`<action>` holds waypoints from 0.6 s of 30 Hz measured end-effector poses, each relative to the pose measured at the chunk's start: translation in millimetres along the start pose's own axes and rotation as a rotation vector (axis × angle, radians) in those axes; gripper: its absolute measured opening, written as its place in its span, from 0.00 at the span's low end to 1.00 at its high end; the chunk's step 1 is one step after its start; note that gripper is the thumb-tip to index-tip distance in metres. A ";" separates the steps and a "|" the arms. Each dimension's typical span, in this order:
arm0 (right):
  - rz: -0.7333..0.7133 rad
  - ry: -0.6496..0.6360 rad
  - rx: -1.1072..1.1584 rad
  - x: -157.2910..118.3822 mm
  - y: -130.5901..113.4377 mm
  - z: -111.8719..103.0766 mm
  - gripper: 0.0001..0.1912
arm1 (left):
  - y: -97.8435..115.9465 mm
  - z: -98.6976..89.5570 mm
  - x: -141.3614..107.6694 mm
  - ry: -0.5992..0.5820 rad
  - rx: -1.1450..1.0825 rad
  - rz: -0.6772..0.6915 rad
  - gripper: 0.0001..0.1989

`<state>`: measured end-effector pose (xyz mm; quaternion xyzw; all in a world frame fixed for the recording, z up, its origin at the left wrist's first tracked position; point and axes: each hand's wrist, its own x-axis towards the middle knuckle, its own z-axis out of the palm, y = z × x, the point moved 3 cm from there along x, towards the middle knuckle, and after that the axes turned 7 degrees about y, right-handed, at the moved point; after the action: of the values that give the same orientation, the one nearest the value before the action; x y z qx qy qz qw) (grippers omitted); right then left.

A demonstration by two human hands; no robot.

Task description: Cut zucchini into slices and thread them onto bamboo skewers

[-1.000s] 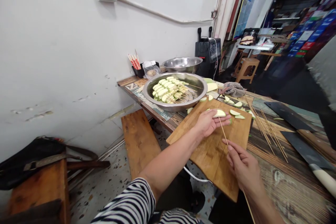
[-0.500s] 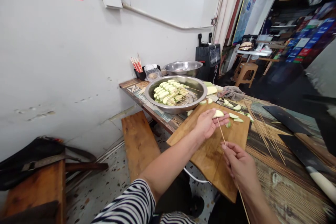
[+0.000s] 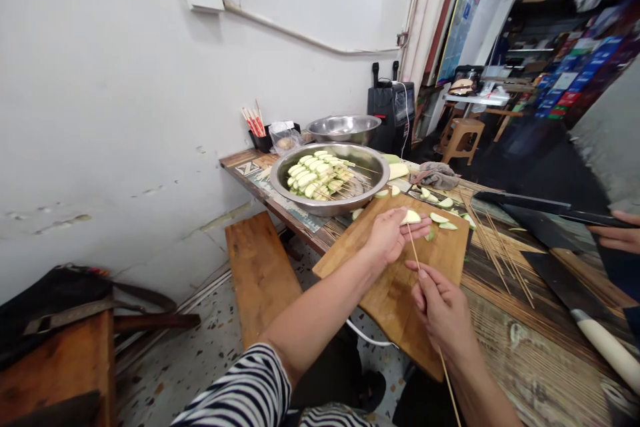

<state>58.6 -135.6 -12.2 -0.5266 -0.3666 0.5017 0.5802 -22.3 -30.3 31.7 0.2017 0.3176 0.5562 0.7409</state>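
While L hand [image 3: 387,235] holds veg slice [image 3: 411,217], R hand [image 3: 441,303] grips skewer [image 3: 413,245]; tip unclear, btm cut off.

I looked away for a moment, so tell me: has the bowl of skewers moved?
No. Judged against the table, the bowl sits in the same spot, near the left end; only the view shifted slightly.

My right hand [image 3: 443,307] hides part of the skewer [image 3: 413,246]; I can't tell whether its tip is inside the slice [image 3: 412,217]. The right edge crops another person's hand [image 3: 621,235].
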 end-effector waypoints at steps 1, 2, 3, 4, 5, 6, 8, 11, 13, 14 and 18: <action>0.011 -0.001 0.023 -0.6 -0.5 1.6 0.27 | -0.1 -0.3 -0.3 0.007 -0.001 -0.003 0.10; 0.016 -0.001 0.037 -1.0 -1.2 3.3 0.27 | -0.3 -0.5 -0.6 0.014 -0.002 -0.006 0.10; 0.016 0.002 0.047 -1.4 -2.0 5.0 0.26 | -0.4 -0.7 -0.8 0.021 -0.003 -0.009 0.10; 0.020 0.004 0.062 -1.7 -2.7 6.8 0.25 | -0.6 -0.7 -0.9 0.026 -0.002 -0.012 0.11; 0.024 0.005 0.080 -2.0 -3.3 8.5 0.25 | -0.7 -0.7 -1.0 0.028 0.000 -0.016 0.11; 0.028 0.006 0.098 -2.4 -3.9 10.1 0.25 | -0.8 -0.5 -1.1 0.029 0.002 -0.019 0.11; 0.042 -0.001 0.134 -3.4 -4.8 13.0 0.24 | -0.6 0.0 -1.3 0.025 0.003 -0.018 0.11; 0.062 -0.009 0.176 -5.4 -5.9 16.5 0.24 | -0.4 0.6 -2.1 0.025 0.012 -0.023 0.10; 0.066 -0.005 0.186 -6.3 -6.3 18.2 0.24 | -0.4 0.5 -2.5 0.030 0.022 -0.030 0.10; 0.064 0.000 0.184 -6.5 -6.2 18.8 0.24 | -0.5 0.3 -2.6 0.032 0.024 -0.033 0.10; 0.040 0.033 0.138 -6.5 -4.3 17.3 0.24 | -0.7 -0.4 -3.0 0.033 0.021 -0.038 0.10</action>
<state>41.5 -137.5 -4.3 -0.5006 -0.3111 0.5285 0.6110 -22.6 -33.3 31.7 0.1941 0.3394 0.5419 0.7440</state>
